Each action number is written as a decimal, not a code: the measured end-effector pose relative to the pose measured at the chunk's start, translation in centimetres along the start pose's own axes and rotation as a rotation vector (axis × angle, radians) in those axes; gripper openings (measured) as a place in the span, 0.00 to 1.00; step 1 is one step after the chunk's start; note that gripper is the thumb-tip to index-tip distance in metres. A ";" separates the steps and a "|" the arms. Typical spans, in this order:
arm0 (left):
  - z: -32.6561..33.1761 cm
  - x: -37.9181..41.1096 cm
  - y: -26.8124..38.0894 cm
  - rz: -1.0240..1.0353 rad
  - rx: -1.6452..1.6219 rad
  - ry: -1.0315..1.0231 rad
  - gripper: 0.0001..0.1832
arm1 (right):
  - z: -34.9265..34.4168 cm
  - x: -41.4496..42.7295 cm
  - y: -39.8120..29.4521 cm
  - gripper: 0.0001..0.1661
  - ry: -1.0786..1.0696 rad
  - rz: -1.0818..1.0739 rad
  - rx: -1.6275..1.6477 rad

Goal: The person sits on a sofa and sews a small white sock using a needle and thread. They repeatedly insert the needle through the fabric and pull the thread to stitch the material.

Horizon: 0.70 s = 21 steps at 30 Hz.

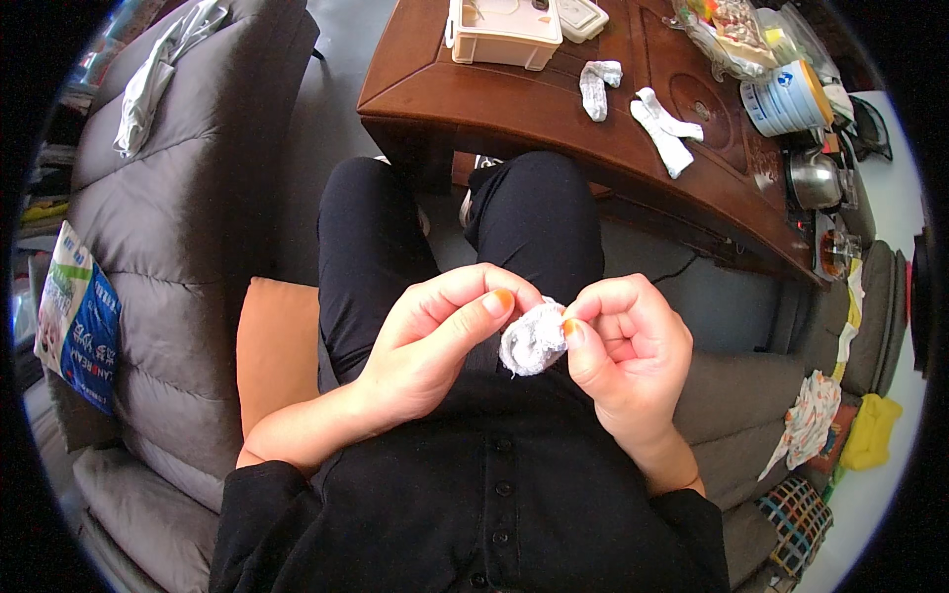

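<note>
Between my two hands, above my lap, is a small white sock (532,342), bunched up with its rim showing a round opening. My left hand (445,333) pinches its left upper edge between thumb and fingers. On the other side, the thumb and forefinger of my right hand (630,345) grip the rim. Ahead on the dark wooden table lie another white sock, folded in a bend (597,90), and a pair of white socks crossed over each other (665,133).
A white plastic box (506,37) stands on the table (460,96), its lid (582,18) beside it. A blue-and-white tin (784,98) and a metal kettle (814,179) are at the right. A grey sofa (163,244) with a printed package (78,319) flanks me on the left.
</note>
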<state>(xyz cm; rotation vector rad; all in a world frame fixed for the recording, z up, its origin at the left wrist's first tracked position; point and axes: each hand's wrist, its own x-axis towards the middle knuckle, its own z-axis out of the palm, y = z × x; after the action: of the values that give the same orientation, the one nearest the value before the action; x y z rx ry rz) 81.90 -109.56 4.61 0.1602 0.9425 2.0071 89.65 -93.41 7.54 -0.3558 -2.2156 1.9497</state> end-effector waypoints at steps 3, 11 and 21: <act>0.2 -0.2 0.0 0.067 0.109 0.004 0.13 | 0.1 0.0 -0.1 0.07 0.036 -0.167 -0.198; 0.1 0.1 -0.1 0.202 0.302 -0.049 0.07 | -0.2 -0.2 0.2 0.09 0.017 -0.307 -0.302; -0.2 0.8 0.8 0.683 0.994 -0.037 0.10 | 0.0 0.4 0.2 0.11 -0.025 -0.485 -0.424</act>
<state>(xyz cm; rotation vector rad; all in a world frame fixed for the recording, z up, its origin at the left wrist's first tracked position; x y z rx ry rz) 80.79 -109.31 4.88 1.1849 1.9802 1.8833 89.24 -93.31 7.36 0.1521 -2.4294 1.2475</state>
